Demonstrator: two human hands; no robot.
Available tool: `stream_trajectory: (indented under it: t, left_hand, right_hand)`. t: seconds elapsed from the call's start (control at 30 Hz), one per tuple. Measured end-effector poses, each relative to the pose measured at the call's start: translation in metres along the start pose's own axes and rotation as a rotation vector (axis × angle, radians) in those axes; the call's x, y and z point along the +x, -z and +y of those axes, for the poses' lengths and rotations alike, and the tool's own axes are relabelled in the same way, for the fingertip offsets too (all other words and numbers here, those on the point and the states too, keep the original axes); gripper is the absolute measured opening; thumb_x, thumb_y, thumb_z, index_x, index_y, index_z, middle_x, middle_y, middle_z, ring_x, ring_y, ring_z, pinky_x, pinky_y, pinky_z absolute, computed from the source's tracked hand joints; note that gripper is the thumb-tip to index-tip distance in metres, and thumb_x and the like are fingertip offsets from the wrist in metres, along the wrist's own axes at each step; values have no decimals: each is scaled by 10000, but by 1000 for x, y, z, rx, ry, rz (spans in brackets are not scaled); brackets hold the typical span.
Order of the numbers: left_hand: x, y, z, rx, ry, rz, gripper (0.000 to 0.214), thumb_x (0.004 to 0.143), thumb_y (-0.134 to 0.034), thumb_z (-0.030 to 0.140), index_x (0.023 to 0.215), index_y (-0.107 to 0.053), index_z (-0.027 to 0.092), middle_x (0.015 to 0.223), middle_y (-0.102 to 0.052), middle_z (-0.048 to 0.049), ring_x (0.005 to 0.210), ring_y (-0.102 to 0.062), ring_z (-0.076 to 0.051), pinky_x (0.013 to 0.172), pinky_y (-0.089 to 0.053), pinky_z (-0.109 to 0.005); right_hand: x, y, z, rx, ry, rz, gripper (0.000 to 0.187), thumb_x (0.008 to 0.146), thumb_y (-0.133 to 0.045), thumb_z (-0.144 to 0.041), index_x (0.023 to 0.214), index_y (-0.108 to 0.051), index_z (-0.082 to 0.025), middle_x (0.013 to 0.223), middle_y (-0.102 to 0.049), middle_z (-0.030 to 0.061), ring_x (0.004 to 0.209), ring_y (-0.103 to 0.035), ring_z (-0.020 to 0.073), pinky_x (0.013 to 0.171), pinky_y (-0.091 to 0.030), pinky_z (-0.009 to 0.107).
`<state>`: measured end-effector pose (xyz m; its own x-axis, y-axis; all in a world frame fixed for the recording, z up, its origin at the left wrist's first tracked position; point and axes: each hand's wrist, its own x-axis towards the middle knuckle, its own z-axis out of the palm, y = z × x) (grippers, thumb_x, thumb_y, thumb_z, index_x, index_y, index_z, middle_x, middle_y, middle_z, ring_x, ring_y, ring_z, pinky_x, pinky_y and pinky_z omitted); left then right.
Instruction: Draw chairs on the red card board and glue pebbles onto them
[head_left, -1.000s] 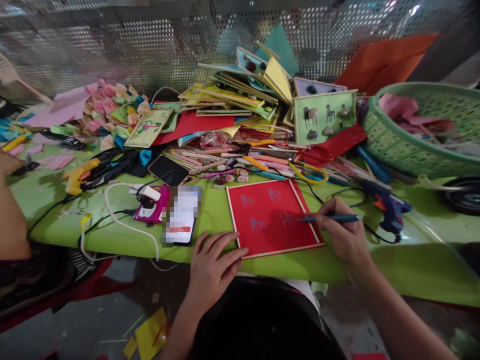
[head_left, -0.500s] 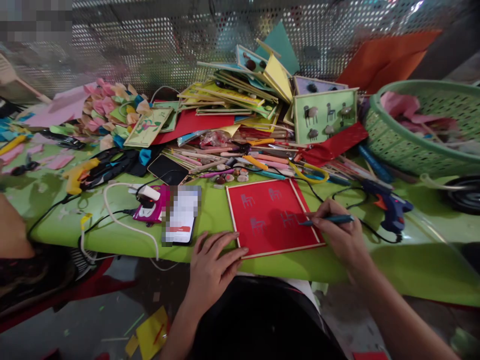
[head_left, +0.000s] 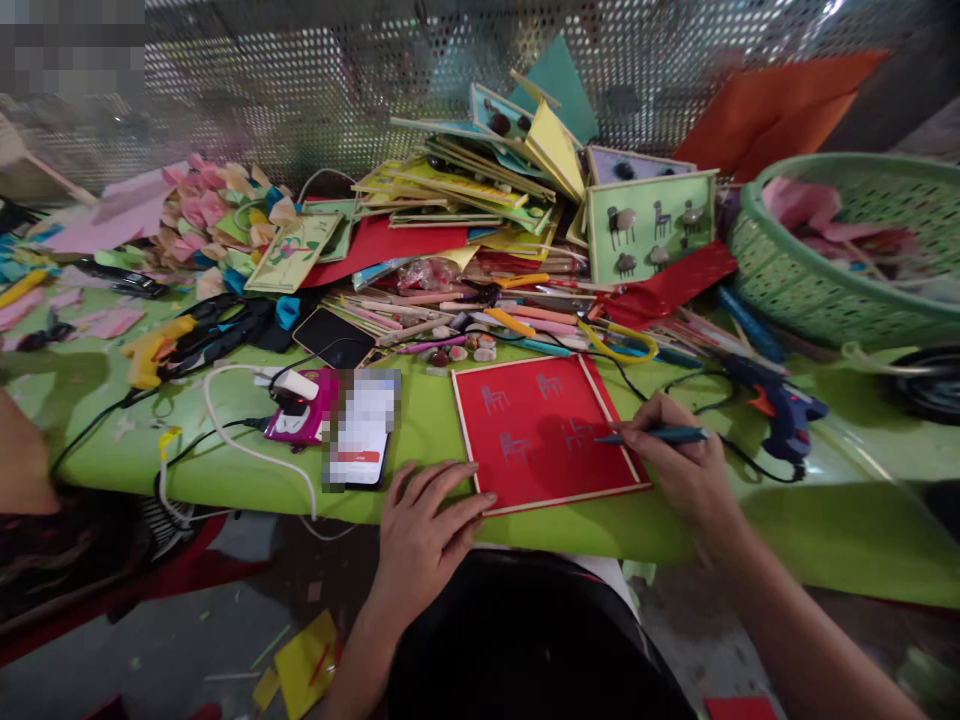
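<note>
In front of me lies a red card [head_left: 540, 470] edged with thin pale sticks. It bears several small dark drawings of legged figures. My right hand [head_left: 679, 450] is closed around a dark teal pen [head_left: 667, 435], its tip at the lower right drawing. Flat and with fingers stretched out, my left hand [head_left: 431, 515] rests at the card's lower left corner, its fingertips touching the edge. Left of the card lies a phone [head_left: 367, 430] with a lit, partly blurred screen, beside a magenta power adapter [head_left: 304, 415] with a white plug in it.
Behind the card spread loose pens, sticks and pebbles [head_left: 480, 348]. Framed cards [head_left: 457, 190] pile up at the back. A green basket [head_left: 847, 250] stands right, near a blue glue gun [head_left: 780, 405]. A yellow glue gun [head_left: 154, 350] and cables lie left.
The pen tip has shifted very slightly left and up over the lower right drawing. My left hand keeps its place on the card's edge.
</note>
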<state>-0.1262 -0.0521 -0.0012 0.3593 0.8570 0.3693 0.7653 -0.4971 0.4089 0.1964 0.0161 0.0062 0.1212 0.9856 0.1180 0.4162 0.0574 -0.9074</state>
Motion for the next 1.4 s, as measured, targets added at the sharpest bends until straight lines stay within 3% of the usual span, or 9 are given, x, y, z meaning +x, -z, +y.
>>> stream_trajectory:
  t: [0.13, 0.33, 0.8, 1.03, 1.4]
  left_hand:
    - [-1, -1, -1, -7, -5, -6, 297, 1001, -626, 217, 1212, -746, 389, 1384, -711, 33, 1245, -638, -223, 1148, -362, -485]
    - [-2, -2, -2, -19, -5, 9, 295, 1000, -627, 208, 1205, -747, 384, 1386, -709, 37, 1246, -638, -218, 1151, -355, -485]
    - [-2, -3, -2, -3, -13, 21, 289, 996, -629, 212, 1187, -749, 392, 1370, -716, 43, 1242, -639, -211, 1150, -368, -477]
    - [-2, -2, -1, -7, -2, 0, 299, 1001, -617, 212, 1200, -748, 392, 1374, -715, 38, 1246, -638, -219, 1153, -362, -489]
    - [-2, -2, -1, -8, 6, -3, 291, 1000, -621, 226, 1200, -753, 392, 1385, -710, 38, 1249, -637, -223, 1151, -363, -488]
  right_hand:
    - [0, 0, 1, 57, 7, 11, 165, 816, -724, -303, 706, -612, -250, 652, -577, -14, 643, -536, 187, 609, -404, 328]
    - [-1, -5, -5, 135, -71, -29, 233, 847, -798, -431, 866, -667, -240, 697, -656, 3, 538, -534, 149, 479, -413, 287]
    - [5, -14, -15, 54, -57, -112, 343, 841, -790, -532, 824, -637, -225, 661, -670, 15, 538, -576, 145, 493, -467, 275]
    - [5, -15, -13, -5, -56, -138, 262, 856, -766, -454, 834, -631, -230, 678, -668, 13, 547, -569, 147, 504, -459, 279]
    - [5, -13, 2, -124, 2, -72, 186, 892, -716, -402, 851, -617, -250, 695, -645, 7, 551, -561, 156, 512, -451, 290]
